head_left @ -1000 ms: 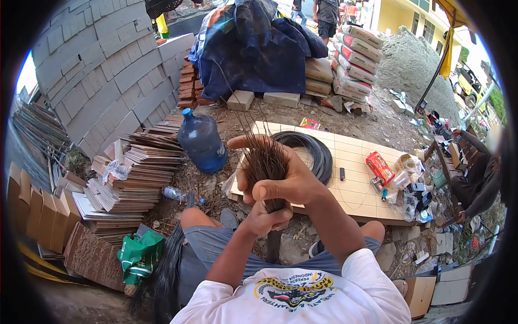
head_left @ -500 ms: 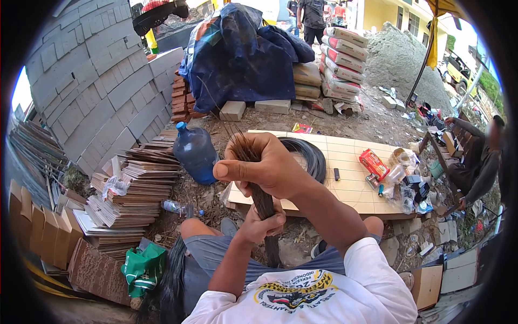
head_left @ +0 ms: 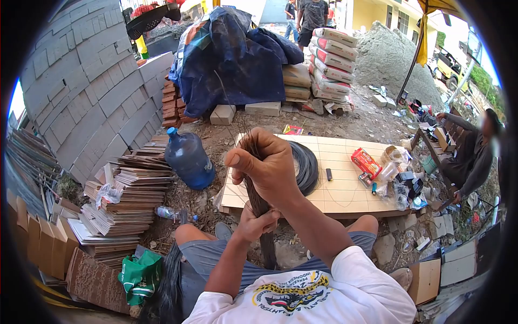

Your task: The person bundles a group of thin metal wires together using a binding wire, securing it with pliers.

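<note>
Upright in front of me stands a bundle of long, dark, thin strands [head_left: 257, 195], its lower end down between my knees. My right hand [head_left: 264, 164] is wrapped round its upper part, thumb stretched to the left, with stray strands poking out above the fist. Lower down, my left hand [head_left: 256, 222] grips the same bundle around its middle. Beyond my hands lies a coil of dark wire [head_left: 306, 170] on a low, cream-coloured tabletop [head_left: 334, 194]. By my left thigh hangs another mass of black strands [head_left: 167, 289].
A blue water jug [head_left: 189, 159] and stacked tiles [head_left: 132, 200] stand left. On the tabletop lie a red packet [head_left: 369, 163] and a small black object [head_left: 329, 174]. A green bag [head_left: 140, 275] sits low left. Another person [head_left: 469, 151] sits at right; cement bags [head_left: 333, 65] stand behind.
The view has shifted slightly, so the surroundings sit a little further left. Both hands keep their hold on the bundle, the right thumb now lying closer against it.
</note>
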`<state>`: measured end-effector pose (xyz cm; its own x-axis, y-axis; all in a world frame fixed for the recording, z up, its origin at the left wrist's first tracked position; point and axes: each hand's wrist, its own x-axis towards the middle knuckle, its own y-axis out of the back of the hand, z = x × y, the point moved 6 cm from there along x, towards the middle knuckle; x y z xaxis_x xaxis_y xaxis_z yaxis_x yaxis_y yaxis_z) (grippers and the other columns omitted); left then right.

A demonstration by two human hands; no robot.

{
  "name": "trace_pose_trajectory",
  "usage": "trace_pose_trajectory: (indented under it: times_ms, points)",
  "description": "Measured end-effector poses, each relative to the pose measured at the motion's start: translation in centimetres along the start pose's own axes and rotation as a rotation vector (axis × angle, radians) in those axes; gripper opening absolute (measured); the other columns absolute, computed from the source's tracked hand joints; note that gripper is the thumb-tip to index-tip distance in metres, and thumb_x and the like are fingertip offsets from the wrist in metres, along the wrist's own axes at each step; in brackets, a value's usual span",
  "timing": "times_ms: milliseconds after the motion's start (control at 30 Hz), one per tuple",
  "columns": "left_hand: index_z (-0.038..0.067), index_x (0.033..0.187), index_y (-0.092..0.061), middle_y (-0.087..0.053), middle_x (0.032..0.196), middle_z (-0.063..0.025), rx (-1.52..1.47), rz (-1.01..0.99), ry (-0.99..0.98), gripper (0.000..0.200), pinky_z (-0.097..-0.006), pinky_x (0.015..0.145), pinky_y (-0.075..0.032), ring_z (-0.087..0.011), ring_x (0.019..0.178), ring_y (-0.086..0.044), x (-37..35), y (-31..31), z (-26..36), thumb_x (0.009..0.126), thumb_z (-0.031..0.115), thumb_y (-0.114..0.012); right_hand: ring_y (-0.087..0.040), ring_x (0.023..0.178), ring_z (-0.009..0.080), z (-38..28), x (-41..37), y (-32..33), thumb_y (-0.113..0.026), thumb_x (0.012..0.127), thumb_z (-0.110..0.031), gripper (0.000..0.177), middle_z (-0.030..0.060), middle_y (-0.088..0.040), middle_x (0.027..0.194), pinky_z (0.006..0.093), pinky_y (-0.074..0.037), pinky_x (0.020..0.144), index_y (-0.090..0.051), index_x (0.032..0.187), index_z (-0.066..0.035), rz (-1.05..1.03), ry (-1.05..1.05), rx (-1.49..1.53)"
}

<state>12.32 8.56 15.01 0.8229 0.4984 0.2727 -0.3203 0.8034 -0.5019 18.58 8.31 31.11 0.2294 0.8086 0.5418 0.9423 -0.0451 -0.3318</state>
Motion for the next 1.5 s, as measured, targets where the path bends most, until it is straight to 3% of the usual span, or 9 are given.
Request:
trace_pose_trajectory:
  times_ms: [267, 567, 633, 833, 967, 1033, 1067, 1200, 1500]
  points:
    - [0.001, 0.093, -0.057, -0.045, 0.052, -0.0014, 0.074, -0.054, -0.054, 0.016, -0.0266, 0.040, -0.029, -0.0094, 0.039, -0.037, -0.2, -1.2, -0.1, 0.094, 0.016, -0.060, -0.052, 0.060, 0.0017, -0.1, 0.1, 0.1, -0.080, 0.083, -0.035, 0.036, -0.0043, -0.056, 0.068, 0.0176, -0.043, 0.052, -0.059, 0.083, -0.007, -0.092, -0.164, -0.089]
    - [0.004, 0.089, -0.054, -0.049, 0.063, -0.0024, 0.004, -0.063, 0.001, 0.012, -0.0257, 0.044, -0.034, -0.0097, 0.046, -0.043, 0.2, -0.8, -0.3, 0.089, 0.007, -0.065, -0.036, 0.058, -0.0010, -0.3, -0.5, 1.2, -0.077, 0.088, -0.034, 0.036, -0.0091, -0.047, 0.065, 0.0186, -0.028, 0.048, -0.054, 0.074, -0.009, 0.078, 0.033, -0.067]
    - [0.000, 0.086, -0.056, -0.042, 0.048, -0.0016, 0.109, -0.063, -0.070, 0.018, -0.0281, 0.040, -0.030, -0.0115, 0.038, -0.036, 0.7, -1.4, -0.4, 0.092, 0.017, -0.061, -0.037, 0.059, -0.0008, -1.0, -0.4, 1.1, -0.078, 0.085, -0.040, 0.041, -0.0089, -0.047, 0.065, 0.0184, -0.029, 0.050, -0.053, 0.074, -0.009, 0.043, -0.006, -0.088]
    - [0.004, 0.089, -0.051, -0.043, 0.052, -0.0031, 0.025, -0.051, -0.018, 0.015, -0.0279, 0.041, -0.030, -0.0114, 0.040, -0.037, 0.1, -2.1, -0.6, 0.091, 0.012, -0.063, -0.059, 0.075, 0.0066, -1.4, 0.3, 0.7, -0.082, 0.080, -0.043, 0.050, 0.0001, -0.061, 0.081, 0.0219, -0.047, 0.068, -0.058, 0.101, -0.004, -0.243, -0.041, -0.074]
    - [0.007, 0.088, -0.046, -0.043, 0.055, -0.0031, -0.004, -0.145, -0.002, 0.019, -0.0275, 0.041, -0.028, -0.0107, 0.040, -0.036, 0.0, -2.2, -0.6, 0.091, 0.012, -0.065, -0.066, 0.088, 0.0175, -2.7, 1.4, -0.7, -0.081, 0.079, -0.046, 0.079, 0.0063, -0.065, 0.086, 0.0295, -0.052, 0.087, -0.046, 0.131, 0.001, -0.416, -0.128, 0.130]
    - [0.008, 0.083, -0.043, -0.042, 0.055, -0.0026, 0.008, -0.142, 0.026, 0.025, -0.0276, 0.041, -0.028, -0.0102, 0.040, -0.035, -0.1, -2.4, -0.6, 0.091, 0.014, -0.066, -0.066, 0.075, 0.0167, -2.3, 0.7, -2.2, -0.079, 0.081, -0.044, 0.071, 0.0059, -0.064, 0.078, 0.0281, -0.055, 0.073, -0.050, 0.126, 0.002, -0.627, -0.368, 0.186]
    - [0.008, 0.083, -0.043, -0.042, 0.055, -0.0026, 0.010, -0.139, 0.028, 0.025, -0.0276, 0.041, -0.028, -0.0102, 0.040, -0.035, -0.2, -2.3, -0.5, 0.091, 0.014, -0.066, -0.061, 0.056, 0.0119, -2.3, 0.9, -2.4, -0.075, 0.087, -0.042, 0.050, 0.0032, -0.060, 0.065, 0.0240, -0.051, 0.054, -0.060, 0.107, 0.001, -0.623, -0.320, 0.166]
    - [0.007, 0.086, -0.046, -0.042, 0.055, -0.0025, 0.017, -0.111, 0.009, 0.022, -0.0271, 0.042, -0.028, -0.0098, 0.041, -0.036, -0.3, -2.2, -0.5, 0.091, 0.014, -0.066, -0.046, 0.041, 0.0031, -1.3, 1.0, -1.8, -0.059, 0.095, -0.051, 0.052, -0.0020, -0.050, 0.052, 0.0196, -0.035, 0.038, -0.055, 0.066, -0.008, -0.465, -0.249, 0.165]
    - [0.004, 0.088, -0.052, -0.052, 0.065, -0.0029, -0.075, -0.025, 0.019, 0.015, -0.0247, 0.045, -0.035, -0.0088, 0.046, -0.044, -0.3, -1.5, -0.2, 0.089, 0.005, -0.067, -0.050, 0.046, 0.0031, -1.6, 1.1, -1.1, -0.051, 0.096, -0.058, 0.055, -0.0022, -0.053, 0.057, 0.0188, -0.037, 0.040, -0.055, 0.072, -0.009, -0.241, -0.067, -0.023]
